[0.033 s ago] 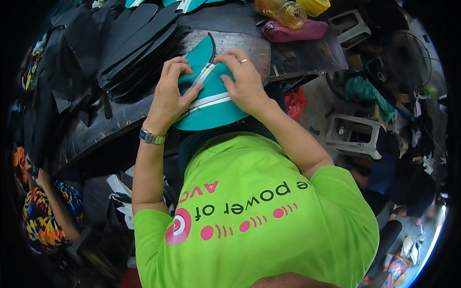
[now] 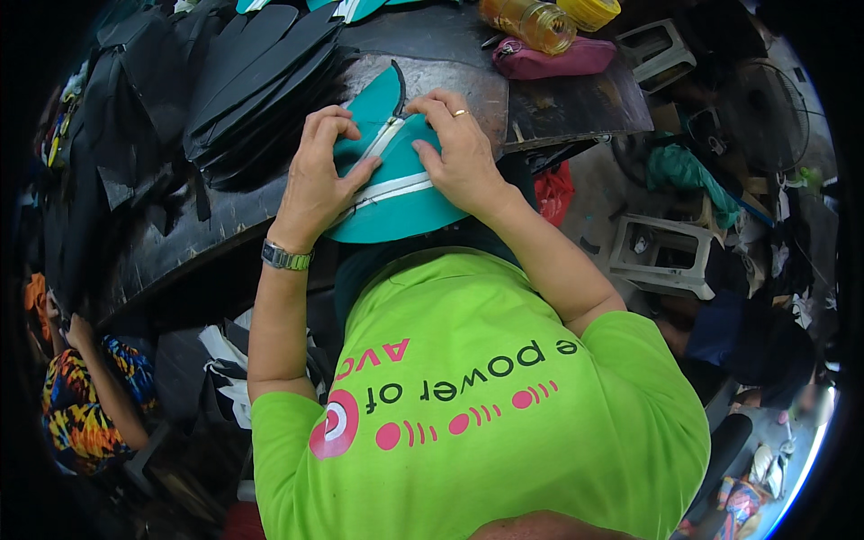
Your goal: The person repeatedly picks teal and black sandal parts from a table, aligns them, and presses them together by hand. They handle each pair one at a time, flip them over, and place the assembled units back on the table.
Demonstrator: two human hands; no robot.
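A teal panel of flexible material point(image 2: 405, 225) with white strips across it and a dark edge at its far tip lies bent at the table's near edge, close to my body. My left hand point(image 2: 315, 175) grips its left side, thumb pressed on the surface by a white strip and fingers curled at the far side. On the right side, my right hand point(image 2: 457, 157) pinches the same panel with bent fingers near the dark-edged tip and its thumb on the teal surface. The panel's underside is hidden.
A stack of black panels point(image 2: 261, 90) sits left on the dark table point(image 2: 432, 31). Farther right are a glass jar point(image 2: 540, 27), a yellow roll point(image 2: 589, 11) and a maroon pouch point(image 2: 562, 58). Stools point(image 2: 666, 252) and a fan point(image 2: 765, 117) stand right. Another person's arm point(image 2: 112, 387) shows far left.
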